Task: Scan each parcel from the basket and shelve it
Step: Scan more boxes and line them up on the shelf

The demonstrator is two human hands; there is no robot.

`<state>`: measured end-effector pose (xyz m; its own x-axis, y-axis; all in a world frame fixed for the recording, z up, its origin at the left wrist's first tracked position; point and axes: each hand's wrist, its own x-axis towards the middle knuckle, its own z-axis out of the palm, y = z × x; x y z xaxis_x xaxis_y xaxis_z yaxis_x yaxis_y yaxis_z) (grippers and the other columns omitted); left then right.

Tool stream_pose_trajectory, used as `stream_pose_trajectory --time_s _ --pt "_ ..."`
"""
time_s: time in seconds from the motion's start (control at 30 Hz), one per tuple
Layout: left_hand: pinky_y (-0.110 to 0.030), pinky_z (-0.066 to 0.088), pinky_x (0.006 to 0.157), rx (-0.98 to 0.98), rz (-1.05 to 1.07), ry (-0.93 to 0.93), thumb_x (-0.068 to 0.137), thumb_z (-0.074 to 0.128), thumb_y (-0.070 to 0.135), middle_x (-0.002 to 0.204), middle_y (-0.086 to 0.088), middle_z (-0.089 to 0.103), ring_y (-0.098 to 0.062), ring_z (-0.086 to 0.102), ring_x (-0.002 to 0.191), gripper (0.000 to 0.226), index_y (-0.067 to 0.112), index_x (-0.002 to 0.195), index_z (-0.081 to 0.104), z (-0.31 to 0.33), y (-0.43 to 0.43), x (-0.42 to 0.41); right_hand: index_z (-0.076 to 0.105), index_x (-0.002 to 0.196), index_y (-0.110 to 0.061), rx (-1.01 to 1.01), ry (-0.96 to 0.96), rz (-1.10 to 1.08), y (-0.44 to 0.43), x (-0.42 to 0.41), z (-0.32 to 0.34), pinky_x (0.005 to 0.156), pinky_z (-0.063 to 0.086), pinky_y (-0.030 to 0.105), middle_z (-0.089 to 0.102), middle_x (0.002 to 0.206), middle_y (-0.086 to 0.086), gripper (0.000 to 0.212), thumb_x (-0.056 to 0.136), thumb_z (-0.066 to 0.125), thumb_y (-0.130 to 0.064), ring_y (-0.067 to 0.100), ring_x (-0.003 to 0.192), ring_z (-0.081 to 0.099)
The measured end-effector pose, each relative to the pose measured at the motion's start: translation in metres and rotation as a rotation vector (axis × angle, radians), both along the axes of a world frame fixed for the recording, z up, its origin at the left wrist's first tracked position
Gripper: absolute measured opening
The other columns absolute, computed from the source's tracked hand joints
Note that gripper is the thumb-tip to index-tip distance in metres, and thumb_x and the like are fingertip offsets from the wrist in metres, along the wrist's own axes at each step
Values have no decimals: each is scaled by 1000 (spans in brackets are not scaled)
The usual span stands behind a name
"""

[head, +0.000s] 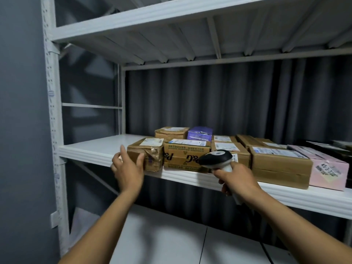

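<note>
A small taped cardboard parcel with a white label sits at the left end of a row on the white shelf. My left hand is at its left front corner, fingers straight and thumb against the front face, not curled round it. My right hand grips the handle of a black-and-white barcode scanner, whose head is in front of the P&G carton. No basket is in view.
More parcels fill the shelf to the right: brown cartons, a purple box at the back, a pink box. The shelf's left part is bare. Another shelf hangs overhead, a white upright stands left, a dark curtain behind.
</note>
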<state>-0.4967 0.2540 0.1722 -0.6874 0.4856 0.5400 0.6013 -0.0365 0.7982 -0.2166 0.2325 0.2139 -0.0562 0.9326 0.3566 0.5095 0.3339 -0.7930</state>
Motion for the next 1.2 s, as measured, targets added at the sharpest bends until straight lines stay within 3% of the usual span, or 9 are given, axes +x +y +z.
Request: stream_pose_trajectory --time_s 0.07,0.17,0.27,0.6,0.87,1.07,1.2 --pt "-48 28 110 35 -5 138 90 62 38 150 -22 28 -41 28 133 70 15 150 32 -10 -1 10 61 84 -11 0 -1 -8 2 0 -1 46 48 28 69 73 9 13 87 67 -22 18 45 60" --pt "-47 22 116 -83 -76 310 90 64 37 158 -20 11 -40 15 142 71 23 151 30 -14 6 19 62 86 -9 6 -12 -21 3 0 0 45 48 28 69 74 10 14 87 67 -22 19 47 61" --pt "-43 17 119 -177 -139 327 92 60 38 161 -16 -2 -37 6 146 73 29 153 21 -10 15 16 61 84 -10 12 -13 -26 4 -1 0 43 46 25 69 74 10 13 87 67 -21 19 47 61" --pt "-45 26 116 -510 -248 483 93 55 47 162 -8 -11 -35 16 146 80 36 154 5 12 29 2 59 78 -13 4 -55 0 2 -5 0 41 43 22 68 74 10 13 85 67 -21 18 44 58" --pt "-45 31 113 -584 -237 626 93 53 47 162 -5 -1 -34 18 144 77 39 154 7 25 -17 25 61 78 -12 1 -39 31 -35 30 9 45 46 24 69 75 11 14 87 65 -22 18 44 58" --pt "-42 24 118 -589 -368 677 93 57 45 161 -14 2 -35 15 146 74 32 154 17 26 -73 108 60 71 -10 -37 -56 36 -85 86 0 42 42 20 65 61 11 19 85 67 -22 18 41 57" --pt "-44 28 116 -619 -467 720 92 58 45 160 -14 9 -35 21 144 70 29 152 25 -4 -98 167 62 78 -9 -108 -5 55 -121 140 -24 43 43 24 60 57 8 14 84 68 -20 18 41 55"
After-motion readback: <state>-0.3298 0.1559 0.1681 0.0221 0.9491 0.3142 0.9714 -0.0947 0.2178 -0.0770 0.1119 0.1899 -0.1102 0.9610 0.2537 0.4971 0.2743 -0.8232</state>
